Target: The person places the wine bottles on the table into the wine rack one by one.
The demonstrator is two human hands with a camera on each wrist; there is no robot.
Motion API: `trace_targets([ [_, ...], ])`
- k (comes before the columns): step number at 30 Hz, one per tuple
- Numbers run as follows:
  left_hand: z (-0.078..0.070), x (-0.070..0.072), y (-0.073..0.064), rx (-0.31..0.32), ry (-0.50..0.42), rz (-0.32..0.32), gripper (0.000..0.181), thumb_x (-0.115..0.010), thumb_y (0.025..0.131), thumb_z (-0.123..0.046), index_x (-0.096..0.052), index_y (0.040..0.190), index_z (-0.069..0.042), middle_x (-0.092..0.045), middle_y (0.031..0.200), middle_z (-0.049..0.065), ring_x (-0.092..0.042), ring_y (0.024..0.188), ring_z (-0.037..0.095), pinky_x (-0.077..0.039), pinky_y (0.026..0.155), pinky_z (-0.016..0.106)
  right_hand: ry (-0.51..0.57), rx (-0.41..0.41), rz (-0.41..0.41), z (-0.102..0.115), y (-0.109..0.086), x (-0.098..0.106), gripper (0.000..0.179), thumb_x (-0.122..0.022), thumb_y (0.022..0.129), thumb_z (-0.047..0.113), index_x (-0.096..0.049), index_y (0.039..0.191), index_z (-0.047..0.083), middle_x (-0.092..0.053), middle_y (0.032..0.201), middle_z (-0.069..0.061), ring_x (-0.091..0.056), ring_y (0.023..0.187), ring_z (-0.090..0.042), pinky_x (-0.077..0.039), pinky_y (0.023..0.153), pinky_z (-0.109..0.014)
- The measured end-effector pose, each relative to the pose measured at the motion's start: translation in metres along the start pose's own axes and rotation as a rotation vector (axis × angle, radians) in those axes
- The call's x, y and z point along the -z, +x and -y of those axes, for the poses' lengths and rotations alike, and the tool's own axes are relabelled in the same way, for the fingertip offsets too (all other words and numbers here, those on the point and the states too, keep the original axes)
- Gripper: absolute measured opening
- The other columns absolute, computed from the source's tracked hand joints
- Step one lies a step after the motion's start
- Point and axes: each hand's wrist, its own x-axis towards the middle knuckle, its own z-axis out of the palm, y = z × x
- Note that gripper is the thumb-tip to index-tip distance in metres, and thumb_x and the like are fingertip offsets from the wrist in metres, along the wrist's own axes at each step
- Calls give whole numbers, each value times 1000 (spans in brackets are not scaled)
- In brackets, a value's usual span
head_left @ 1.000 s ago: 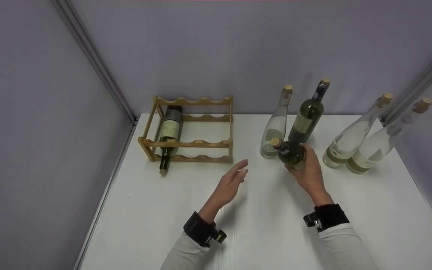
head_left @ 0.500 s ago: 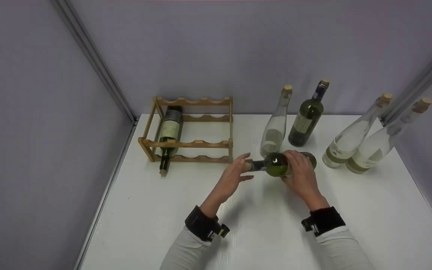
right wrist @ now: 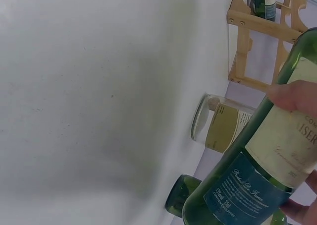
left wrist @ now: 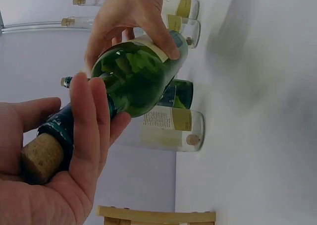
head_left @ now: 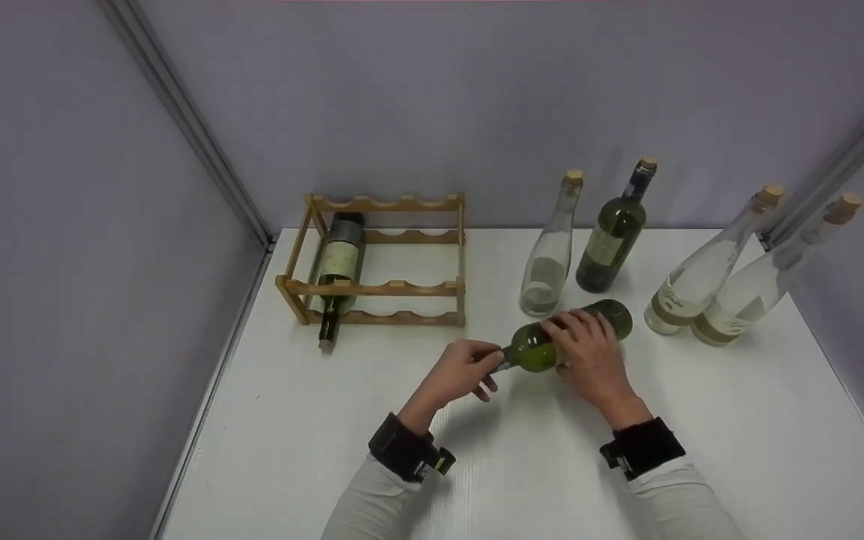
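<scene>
A green wine bottle [head_left: 535, 349] is held tilted on its side between both hands, its neck toward the left. My left hand [head_left: 462, 373] grips the neck; in the left wrist view the cork [left wrist: 42, 158] shows against the palm. Round the labelled body, my right hand [head_left: 589, 360] has its fingers and thumb. The cream and blue labels [right wrist: 250, 191] face the right wrist camera. A wooden wine rack [head_left: 394, 288] stands to the left, with another wine bottle [head_left: 340, 259] lying in its leftmost slot, neck to the front.
Behind the hands stand a clear corked bottle [head_left: 544, 270] and a green wine bottle [head_left: 612, 240]. Two clear corked bottles [head_left: 676, 300] [head_left: 739, 311] stand at the right. Grey walls [head_left: 477, 112] enclose the white table [head_left: 289, 450] at the back and sides.
My right hand has tipped the bottle from near upright onto its side, its neck swinging left. The left hand has gone from free to gripping the neck.
</scene>
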Motion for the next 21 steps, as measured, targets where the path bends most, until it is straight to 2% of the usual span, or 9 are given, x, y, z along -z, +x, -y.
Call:
trace_targets([
  [2,2,-1,1,19,51,1,26,-58,100,-21,-69,115,-3,-66,91,8,-67,63,22,-56,53,37,-15,18,3,2,0,-1,83,-94,55,4,-60,129,18,-57,128,-12,-51,118,-39,-36,98,-64],
  [6,7,-3,2,26,211,12,20,-60,99,-25,-72,97,-9,-64,77,1,-58,50,16,-51,44,32,-36,44,3,8,0,-2,79,-92,56,3,-61,127,19,-58,127,-12,-51,117,-39,-36,98,-64],
  [10,13,-5,1,20,329,-4,24,-62,97,-33,-72,88,-14,-64,70,-3,-52,52,10,-44,46,26,-52,67,3,15,-2,-3,74,-88,60,2,-62,127,20,-58,126,-13,-52,116,-39,-38,95,-64],
  [15,19,-7,-2,17,341,-65,25,-67,94,-36,-76,89,-13,-65,68,-3,-59,61,13,-43,52,26,-62,78,2,20,-4,-3,73,-90,61,7,-62,127,22,-58,125,-12,-53,114,-40,-39,93,-65],
  [21,25,-9,-7,-14,324,-151,19,-72,91,-32,-77,85,-14,-64,64,-6,-60,59,11,-43,50,24,-39,84,-16,22,-4,-6,71,-88,62,5,-62,126,22,-59,125,-11,-53,116,-39,-37,95,-65],
])
